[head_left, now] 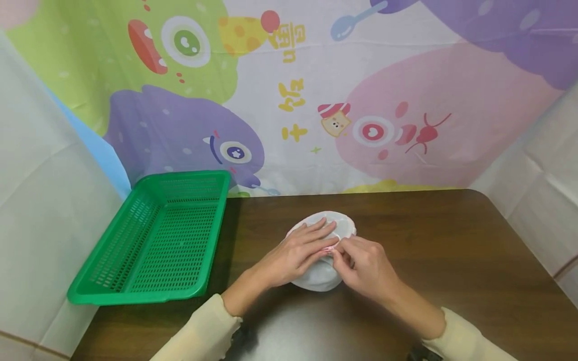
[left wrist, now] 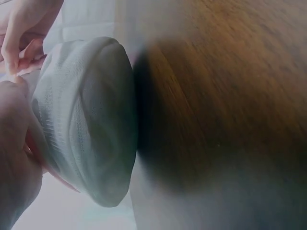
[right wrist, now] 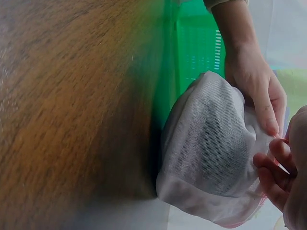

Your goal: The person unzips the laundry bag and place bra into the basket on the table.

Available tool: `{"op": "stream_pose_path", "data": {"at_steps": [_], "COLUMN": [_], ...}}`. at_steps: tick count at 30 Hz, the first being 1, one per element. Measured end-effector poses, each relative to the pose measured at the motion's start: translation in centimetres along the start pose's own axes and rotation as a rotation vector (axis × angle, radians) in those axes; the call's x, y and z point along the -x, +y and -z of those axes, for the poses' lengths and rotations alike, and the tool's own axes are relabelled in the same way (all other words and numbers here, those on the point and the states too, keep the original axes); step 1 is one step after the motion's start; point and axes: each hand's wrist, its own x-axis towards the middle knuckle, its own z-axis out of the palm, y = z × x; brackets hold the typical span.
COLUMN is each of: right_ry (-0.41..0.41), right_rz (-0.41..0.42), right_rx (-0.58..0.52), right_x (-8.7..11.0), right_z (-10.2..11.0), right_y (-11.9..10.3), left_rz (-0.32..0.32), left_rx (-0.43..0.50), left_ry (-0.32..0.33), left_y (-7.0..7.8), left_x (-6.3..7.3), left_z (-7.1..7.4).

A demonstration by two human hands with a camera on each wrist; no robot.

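A round white mesh laundry bag [head_left: 318,280] with pink trim sits on the table in front of me, bulging at its sides. My left hand [head_left: 295,253] lies across its top with the fingers spread and nearly straight. At the bag's right edge, my right hand [head_left: 368,263] pinches the pink trim between thumb and fingers, close by the left fingertips. From the left wrist, the mesh side of the bag [left wrist: 91,124] looks full and rounded. The right wrist view shows the bag [right wrist: 211,143] with my left thumb on its rim; what is inside is hidden.
A green plastic basket [head_left: 212,250] with slotted walls stands at the left of the brown wooden table [head_left: 442,240]. Behind the table hangs a cloth [head_left: 298,165] printed with cartoon monsters. Pale panels [head_left: 548,165] flank both sides.
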Motion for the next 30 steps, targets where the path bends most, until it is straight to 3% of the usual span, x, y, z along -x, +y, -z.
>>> {"op": "stream_pose_path", "data": {"at_steps": [6,14,23,30], "right_ry": [-0.002,0.018,0.005,0.007], "right_rz": [-0.001,-0.008,0.014,0.010], "right_rx": [-0.003,-0.005,-0.026,-0.022], "right_x": [0.02,-0.02,-0.05,0.00], "right_z": [0.02,0.30,0.09,-0.05], "right_y": [0.00,0.14,-0.20,-0.28], "left_rz": [-0.033,-0.031,-0.045,-0.134], "left_rx": [-0.028,0.010,0.054,0.030], "left_ry": [0.019,0.049,0.090,0.140], "left_y": [-0.06,-0.42,-0.50,-0.49], "left_x": [0.22,0.82,0.62,0.18], "left_z": [0.34,0.60,0.32,0.44]}}
